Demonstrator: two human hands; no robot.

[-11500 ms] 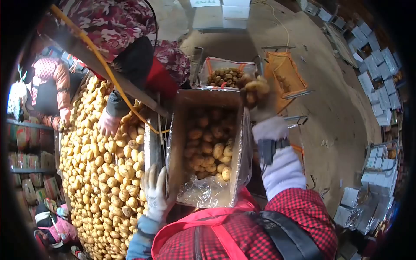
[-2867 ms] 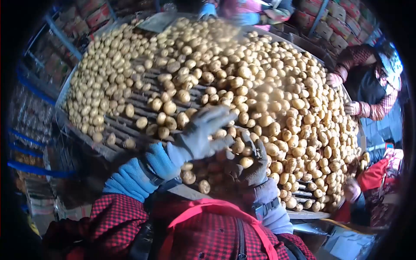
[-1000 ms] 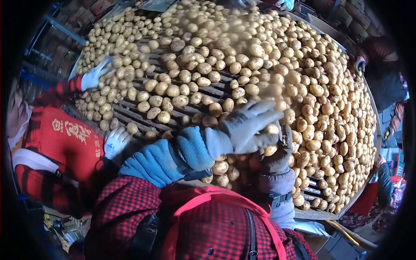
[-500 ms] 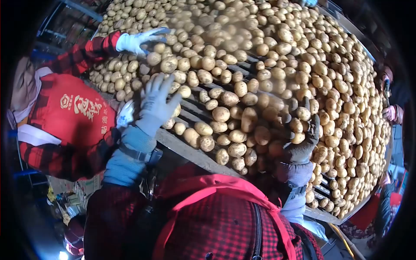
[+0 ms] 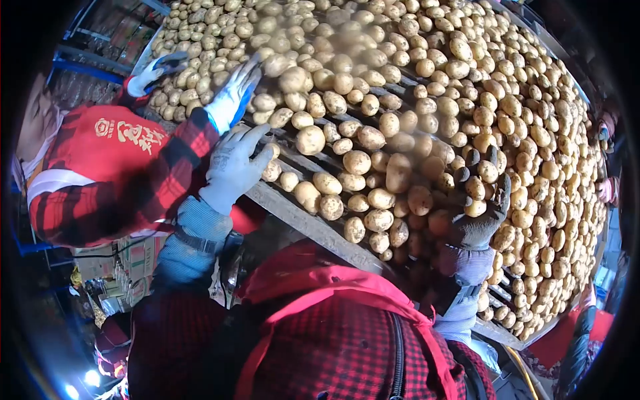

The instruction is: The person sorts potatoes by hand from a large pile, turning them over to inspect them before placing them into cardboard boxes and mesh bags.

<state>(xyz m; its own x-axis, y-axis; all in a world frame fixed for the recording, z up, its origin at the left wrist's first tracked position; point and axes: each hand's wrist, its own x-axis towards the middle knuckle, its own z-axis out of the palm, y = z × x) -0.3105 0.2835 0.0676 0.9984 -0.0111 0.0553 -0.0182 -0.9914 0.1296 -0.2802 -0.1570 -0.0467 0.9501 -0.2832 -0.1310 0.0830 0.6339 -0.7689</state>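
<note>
My left hand (image 5: pixel 233 163), in a grey glove, is at the near edge of the slatted rack (image 5: pixel 313 227). Its fingers are stretched out beside the potatoes (image 5: pixel 310 141), and nothing shows in its grasp. On the right, my right hand (image 5: pixel 481 223), in a dark soiled glove, is sunk among the heap. Its fingers curl around a few potatoes (image 5: pixel 475 188) that lie over the palm, partly hiding it. Tan, soil-marked potatoes surround both hands, with dark slats showing between some of them.
To the left, a co-worker in a red apron (image 5: pixel 100 143) reaches in with a white-and-blue gloved hand (image 5: pixel 233 93) close to my left hand. Another gloved hand (image 5: pixel 157 72) is behind it. Other people's hands (image 5: pixel 608 190) show at the right edge. Cardboard boxes (image 5: pixel 137 260) stand lower left.
My left hand has drawn back a little from the potatoes. The co-worker's arm has come forward beside it. My right hand stays around its potatoes, and the view has shifted slightly.
</note>
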